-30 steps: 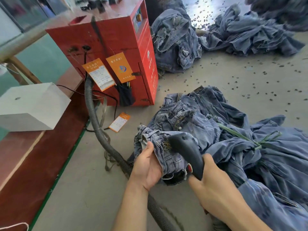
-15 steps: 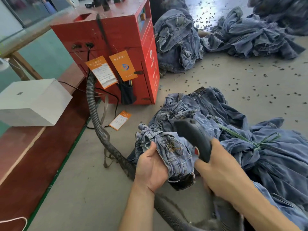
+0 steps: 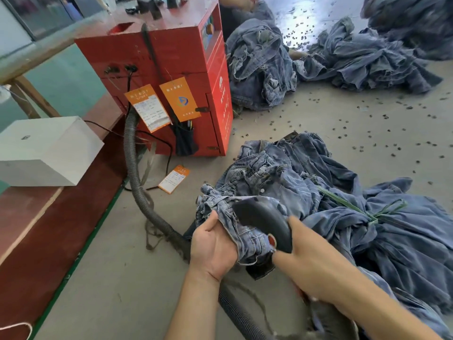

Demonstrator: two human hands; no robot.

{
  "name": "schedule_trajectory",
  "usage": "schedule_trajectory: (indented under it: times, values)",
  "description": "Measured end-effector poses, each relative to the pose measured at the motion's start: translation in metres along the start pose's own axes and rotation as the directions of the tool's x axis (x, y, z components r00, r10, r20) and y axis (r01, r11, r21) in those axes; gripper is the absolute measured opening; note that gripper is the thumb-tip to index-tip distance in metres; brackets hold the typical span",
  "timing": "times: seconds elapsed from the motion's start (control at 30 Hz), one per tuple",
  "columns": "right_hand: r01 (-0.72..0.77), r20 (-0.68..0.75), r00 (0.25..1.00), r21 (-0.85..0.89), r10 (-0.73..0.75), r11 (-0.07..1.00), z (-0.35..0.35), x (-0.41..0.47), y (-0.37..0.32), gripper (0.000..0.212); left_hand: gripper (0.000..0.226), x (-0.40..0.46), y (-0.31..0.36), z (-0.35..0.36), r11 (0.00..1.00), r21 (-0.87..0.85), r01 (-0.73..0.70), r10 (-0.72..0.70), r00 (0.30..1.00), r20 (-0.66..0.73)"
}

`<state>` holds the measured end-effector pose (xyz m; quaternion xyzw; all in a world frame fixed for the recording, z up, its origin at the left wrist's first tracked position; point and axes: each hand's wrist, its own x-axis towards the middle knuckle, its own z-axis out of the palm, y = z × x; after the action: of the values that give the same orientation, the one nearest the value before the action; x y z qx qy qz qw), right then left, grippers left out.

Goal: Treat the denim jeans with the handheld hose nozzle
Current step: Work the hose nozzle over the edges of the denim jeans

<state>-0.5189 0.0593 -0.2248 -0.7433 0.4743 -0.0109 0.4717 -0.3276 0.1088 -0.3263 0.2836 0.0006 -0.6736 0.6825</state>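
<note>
My left hand grips a bunched waistband of blue denim jeans lifted from the bundle on the floor. My right hand holds the black handheld nozzle, its dark head lying across the held denim with a small red button showing near my palm. A grey corrugated hose runs from the red machine along the floor and under my arms. The rest of the jeans bundle is tied with a green strap and lies to the right.
A red metal machine with orange tags stands ahead on the left. A white box sits on a reddish bench at left. More denim piles lie behind, and small dark bits are scattered over the concrete floor.
The nozzle rose off the denim half a second ago and has now come back down onto the held waistband. My left hand keeps its grip on the jeans.
</note>
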Motion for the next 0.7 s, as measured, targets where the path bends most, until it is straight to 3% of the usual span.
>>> schedule_trajectory:
  times: [0.1,0.27,0.33,0.47,0.57,0.7]
  values:
    - [0.04,0.039,0.999,-0.096,-0.036,0.995,0.014,0.01,-0.003,0.021,0.061,0.0,-0.003,0.004,1.0,0.007,-0.004,0.004,1.0,0.017]
    - [0.061,-0.187,0.982,0.278,-0.008,0.959,-0.016,0.028,-0.006,0.015,0.062,-0.011,0.012,0.011,0.998,0.055,0.042,-0.043,0.999,0.016]
    - [0.073,-0.158,0.987,0.368,-0.015,0.927,-0.033,0.008,0.007,0.016,0.063,-0.011,0.024,0.017,0.997,0.069,0.032,-0.028,0.998,-0.05]
    - [-0.023,-0.054,0.998,0.322,0.042,0.947,-0.036,-0.032,0.029,0.019,0.042,0.006,0.037,0.028,0.968,0.251,0.0,0.076,0.954,-0.292]
    - [-0.075,-0.034,0.995,0.337,0.092,0.939,-0.032,-0.041,0.04,0.019,0.031,0.015,0.041,0.048,0.842,0.539,0.007,0.169,0.946,-0.277]
    - [-0.12,-0.082,0.987,0.224,0.141,0.967,-0.038,-0.051,0.051,0.021,0.019,0.027,0.027,0.083,0.561,0.824,0.082,0.184,0.958,-0.22]
